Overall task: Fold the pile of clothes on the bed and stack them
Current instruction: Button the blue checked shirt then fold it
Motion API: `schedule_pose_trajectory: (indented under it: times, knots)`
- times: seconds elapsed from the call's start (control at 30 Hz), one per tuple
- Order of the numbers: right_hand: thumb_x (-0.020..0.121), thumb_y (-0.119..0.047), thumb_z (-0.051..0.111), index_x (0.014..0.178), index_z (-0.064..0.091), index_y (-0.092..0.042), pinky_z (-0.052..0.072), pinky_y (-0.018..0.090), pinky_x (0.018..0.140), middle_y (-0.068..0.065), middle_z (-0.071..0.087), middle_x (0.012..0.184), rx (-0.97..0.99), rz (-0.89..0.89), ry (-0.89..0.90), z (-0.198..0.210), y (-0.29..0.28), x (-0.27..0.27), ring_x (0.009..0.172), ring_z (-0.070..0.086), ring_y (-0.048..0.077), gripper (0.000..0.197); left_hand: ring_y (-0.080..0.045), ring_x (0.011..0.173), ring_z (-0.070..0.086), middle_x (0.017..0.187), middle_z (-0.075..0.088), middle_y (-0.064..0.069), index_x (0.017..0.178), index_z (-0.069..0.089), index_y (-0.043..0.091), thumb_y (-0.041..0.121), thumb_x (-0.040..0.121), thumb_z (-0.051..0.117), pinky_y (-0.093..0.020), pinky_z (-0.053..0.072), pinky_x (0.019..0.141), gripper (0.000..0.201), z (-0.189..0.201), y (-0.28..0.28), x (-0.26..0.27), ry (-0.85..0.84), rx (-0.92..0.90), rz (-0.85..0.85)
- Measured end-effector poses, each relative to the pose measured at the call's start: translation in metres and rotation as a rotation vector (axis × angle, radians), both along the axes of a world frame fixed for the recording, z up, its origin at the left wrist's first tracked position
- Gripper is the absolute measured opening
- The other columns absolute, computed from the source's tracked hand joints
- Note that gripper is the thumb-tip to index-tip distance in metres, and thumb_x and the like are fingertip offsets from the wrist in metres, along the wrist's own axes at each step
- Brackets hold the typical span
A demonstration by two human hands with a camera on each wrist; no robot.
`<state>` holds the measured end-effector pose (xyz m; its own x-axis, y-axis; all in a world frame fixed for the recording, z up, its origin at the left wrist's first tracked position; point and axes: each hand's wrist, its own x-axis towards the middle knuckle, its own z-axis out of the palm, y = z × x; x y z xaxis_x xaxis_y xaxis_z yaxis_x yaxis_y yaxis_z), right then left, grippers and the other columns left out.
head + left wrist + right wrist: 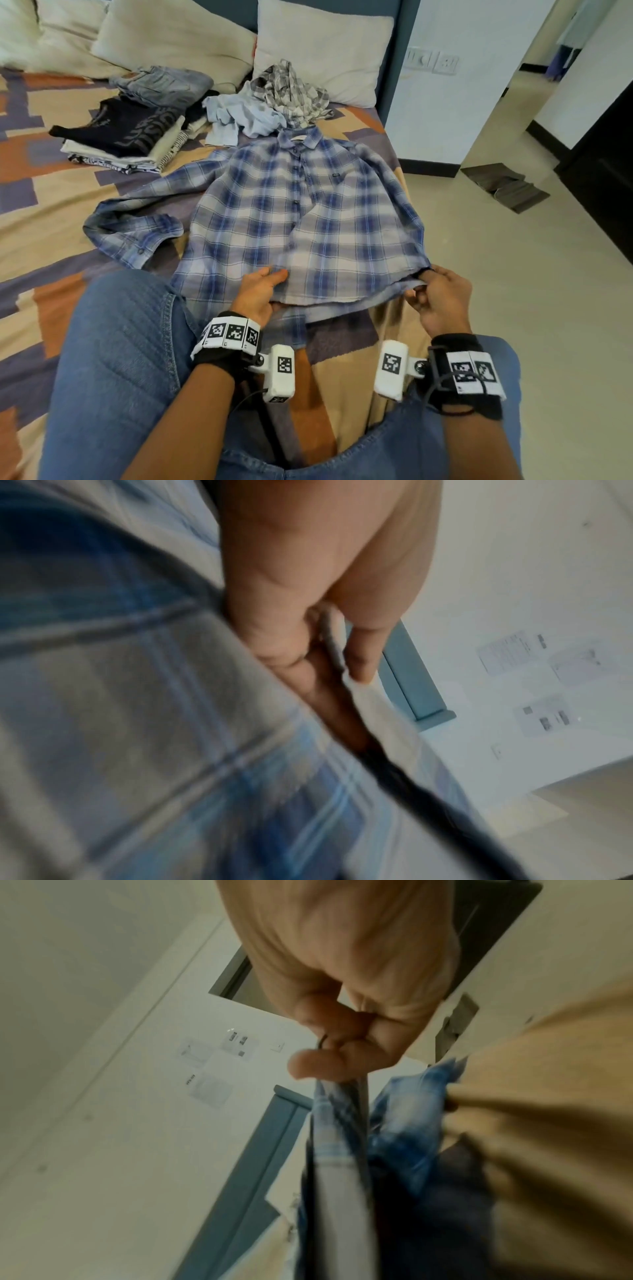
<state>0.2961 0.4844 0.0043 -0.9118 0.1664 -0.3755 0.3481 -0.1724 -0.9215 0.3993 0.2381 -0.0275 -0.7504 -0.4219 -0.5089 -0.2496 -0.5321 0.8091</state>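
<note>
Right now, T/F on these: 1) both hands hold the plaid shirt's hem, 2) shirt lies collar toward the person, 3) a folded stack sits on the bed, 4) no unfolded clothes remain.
1) Both hands hold the hem. True: the left hand and the right hand grip the blue plaid shirt at its hem.
2) False: its collar points toward the pillows.
3) True: the folded stack lies left of the shirt.
4) False: the crumpled clothes lie beyond the collar.
</note>
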Motion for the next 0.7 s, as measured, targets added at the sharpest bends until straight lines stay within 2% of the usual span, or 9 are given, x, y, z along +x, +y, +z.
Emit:
schedule_pose_trajectory:
  times: [0.1, 0.17, 0.27, 0.33, 0.4, 0.53, 0.6, 0.67, 0.7]
  knots:
    - [0.086, 0.007, 0.056, 0.081, 0.058, -0.005, 0.044, 0.025, 0.039, 0.009, 0.052, 0.053, 0.140, 0.062, -0.165, -0.025, 0.013, 0.001, 0.035, 0.039, 0.012, 0.013, -0.029, 0.074, 0.071, 0.098, 0.070, -0.013, 0.106, 0.060, 0.010, 0.009, 0.095, 0.059, -0.034, 0.060, 0.056, 0.011, -0.003, 0.008, 0.008, -0.247, -0.135, -0.312]
    - [0.075, -0.002, 0.064, 0.081, 0.063, -0.007, 0.045, 0.031, 0.052, 0.013, 0.058, 0.070, 0.327, 0.128, -0.187, -0.035, 0.014, 0.004, 0.050, 0.048, 0.021, 0.008, -0.029, 0.071, 0.072, 0.101, 0.071, -0.011, 0.108, 0.058, 0.015, 0.014, 0.096, 0.059, -0.032, 0.058, 0.058, 0.012, -0.005, 0.009, 0.011, -0.314, -0.184, -0.373]
    - [0.085, -0.010, 0.060, 0.110, 0.066, -0.003, 0.047, 0.041, 0.087, 0.018, 0.065, 0.106, 0.633, 0.035, -0.108, -0.036, 0.016, 0.005, 0.098, 0.061, 0.037, 0.028, -0.021, 0.056, 0.064, 0.090, 0.070, -0.010, 0.098, 0.060, 0.011, 0.023, 0.095, 0.060, -0.026, 0.050, 0.049, 0.012, -0.002, -0.002, 0.007, -0.384, -0.300, -0.231]
    - [0.088, -0.013, 0.058, 0.120, 0.062, -0.012, 0.046, 0.045, 0.097, 0.015, 0.064, 0.118, 0.673, -0.064, -0.042, -0.024, 0.010, 0.000, 0.112, 0.057, 0.038, 0.032, -0.019, 0.054, 0.055, 0.082, 0.067, -0.010, 0.097, 0.064, 0.006, 0.022, 0.091, 0.064, -0.024, 0.044, 0.047, 0.017, -0.001, -0.016, 0.000, -0.379, -0.431, -0.063]
    - [0.087, -0.019, 0.060, 0.113, 0.065, -0.018, 0.047, 0.050, 0.097, 0.011, 0.065, 0.116, 0.694, -0.004, 0.015, -0.014, -0.003, -0.011, 0.110, 0.058, 0.036, 0.026, -0.018, 0.054, 0.050, 0.075, 0.062, -0.009, 0.097, 0.066, 0.003, 0.022, 0.088, 0.067, -0.024, 0.041, 0.047, 0.021, 0.002, -0.025, -0.006, -0.352, -0.479, -0.042]
    - [0.072, -0.042, 0.072, 0.095, 0.067, -0.018, 0.050, 0.049, 0.093, 0.011, 0.068, 0.109, 1.017, 0.351, -0.078, -0.021, -0.018, -0.036, 0.103, 0.060, 0.037, 0.033, -0.020, 0.062, 0.046, 0.078, 0.051, -0.011, 0.082, 0.055, 0.009, 0.022, 0.089, 0.070, -0.035, 0.049, 0.061, 0.020, 0.004, -0.001, -0.007, -0.339, -0.449, -0.264]
    - [0.074, -0.032, 0.078, 0.096, 0.062, -0.012, 0.052, 0.043, 0.089, 0.014, 0.067, 0.110, 1.043, 0.448, -0.091, -0.019, -0.018, -0.035, 0.102, 0.063, 0.036, 0.033, -0.022, 0.060, 0.052, 0.073, 0.057, -0.010, 0.071, 0.051, 0.013, 0.019, 0.086, 0.073, -0.040, 0.057, 0.066, 0.028, -0.005, 0.009, -0.012, -0.375, -0.559, -0.245]
    - [0.079, -0.018, 0.079, 0.103, 0.060, -0.005, 0.051, 0.040, 0.086, 0.015, 0.065, 0.107, 1.018, 0.486, -0.084, -0.020, -0.012, -0.030, 0.100, 0.063, 0.035, 0.034, -0.023, 0.052, 0.052, 0.064, 0.058, -0.012, 0.065, 0.052, 0.012, 0.018, 0.083, 0.076, -0.037, 0.056, 0.057, 0.030, -0.008, 0.010, -0.012, -0.374, -0.619, -0.226]
    - [0.080, -0.013, 0.079, 0.098, 0.060, -0.004, 0.053, 0.041, 0.083, 0.015, 0.064, 0.101, 0.975, 0.485, -0.094, -0.020, -0.007, -0.027, 0.094, 0.064, 0.034, 0.028, -0.023, 0.049, 0.051, 0.060, 0.057, -0.011, 0.062, 0.054, 0.009, 0.020, 0.082, 0.077, -0.032, 0.051, 0.051, 0.033, -0.009, 0.008, -0.014, -0.392, -0.649, -0.247]
